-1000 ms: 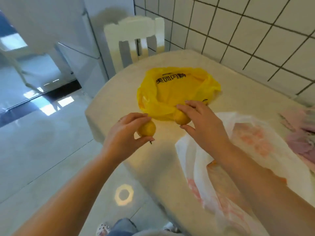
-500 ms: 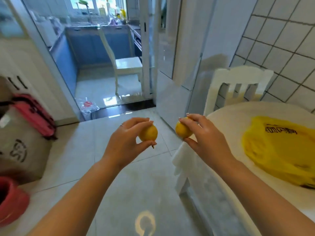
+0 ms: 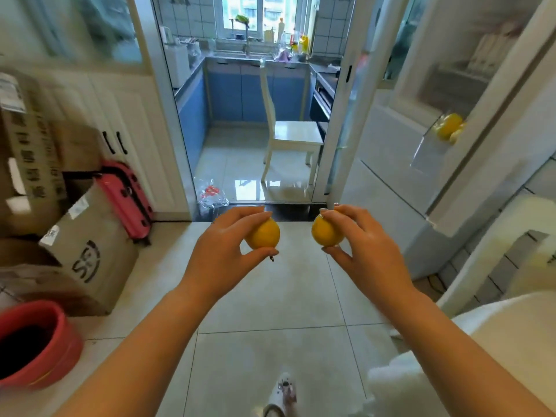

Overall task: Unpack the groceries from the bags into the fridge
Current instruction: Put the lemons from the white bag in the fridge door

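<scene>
My left hand [image 3: 224,246] grips a round yellow fruit [image 3: 264,234] between fingers and thumb. A second yellow fruit [image 3: 325,233] is held the same way by my right hand [image 3: 365,245]. Both hands are raised side by side over the tiled floor. At the right stands the fridge with its door [image 3: 469,121] open. A clear door shelf there holds yellow fruits [image 3: 449,127]. The grocery bags are out of view.
Cardboard boxes [image 3: 75,254] and a pink suitcase [image 3: 126,200] stand at the left, with a red tub [image 3: 33,344] in the lower left corner. A doorway ahead leads to a kitchen with a white chair [image 3: 288,136]. The table's edge [image 3: 496,326] is at lower right.
The view has swung left from the table and yellow bag toward the kitchen doorway and the open fridge. Both hands still hold their fruits, carried away from the table.
</scene>
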Available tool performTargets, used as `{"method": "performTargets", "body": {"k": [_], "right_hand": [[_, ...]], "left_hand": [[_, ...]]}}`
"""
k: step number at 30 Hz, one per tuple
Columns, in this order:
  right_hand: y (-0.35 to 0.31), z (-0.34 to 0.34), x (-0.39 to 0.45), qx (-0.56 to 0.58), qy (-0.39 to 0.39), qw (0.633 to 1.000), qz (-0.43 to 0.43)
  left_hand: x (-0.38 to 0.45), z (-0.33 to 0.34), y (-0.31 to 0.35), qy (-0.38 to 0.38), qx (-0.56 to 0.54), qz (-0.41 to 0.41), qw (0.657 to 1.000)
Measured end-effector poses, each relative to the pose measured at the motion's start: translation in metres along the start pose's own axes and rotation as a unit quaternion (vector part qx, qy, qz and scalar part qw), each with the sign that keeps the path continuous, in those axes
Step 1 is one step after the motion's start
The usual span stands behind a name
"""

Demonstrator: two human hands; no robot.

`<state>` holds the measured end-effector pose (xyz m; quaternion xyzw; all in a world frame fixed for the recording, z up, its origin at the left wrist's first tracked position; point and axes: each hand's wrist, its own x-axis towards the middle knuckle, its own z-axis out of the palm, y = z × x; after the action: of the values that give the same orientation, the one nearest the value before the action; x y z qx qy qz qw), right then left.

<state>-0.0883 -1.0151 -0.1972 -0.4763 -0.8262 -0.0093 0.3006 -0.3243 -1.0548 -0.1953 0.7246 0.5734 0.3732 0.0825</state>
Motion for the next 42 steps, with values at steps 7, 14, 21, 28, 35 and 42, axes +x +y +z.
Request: {"method": "performTargets", "body": {"k": [7, 14, 21, 28, 35, 42], "right_hand": [[0.060, 0.050, 0.140, 0.040, 0.025, 0.999, 0.012], [0.118, 0.074, 0.245, 0.025, 0.030, 0.999, 0.035], [0.185, 0.096, 0.317, -0.047, 0.071, 0.989, 0.123], [0.234, 0.086, 0.369, -0.138, 0.110, 0.951, 0.253], [0.255, 0.063, 0.358, -0.222, 0.190, 0.878, 0.378], [0.286, 0.020, 0.342, -0.299, 0.242, 0.825, 0.415]], "left_hand": [[0.140, 0.013, -0.064, 0.021, 0.008, -0.009, 1.000], [0.260, 0.044, -0.107, 0.021, -0.029, 0.009, 0.999], [0.409, 0.112, -0.144, -0.019, -0.081, 0.129, 0.988], [0.555, 0.173, -0.145, -0.077, -0.176, 0.264, 0.945], [0.624, 0.247, -0.096, -0.149, -0.234, 0.400, 0.874], [0.643, 0.303, -0.022, -0.200, -0.306, 0.447, 0.817]]}}
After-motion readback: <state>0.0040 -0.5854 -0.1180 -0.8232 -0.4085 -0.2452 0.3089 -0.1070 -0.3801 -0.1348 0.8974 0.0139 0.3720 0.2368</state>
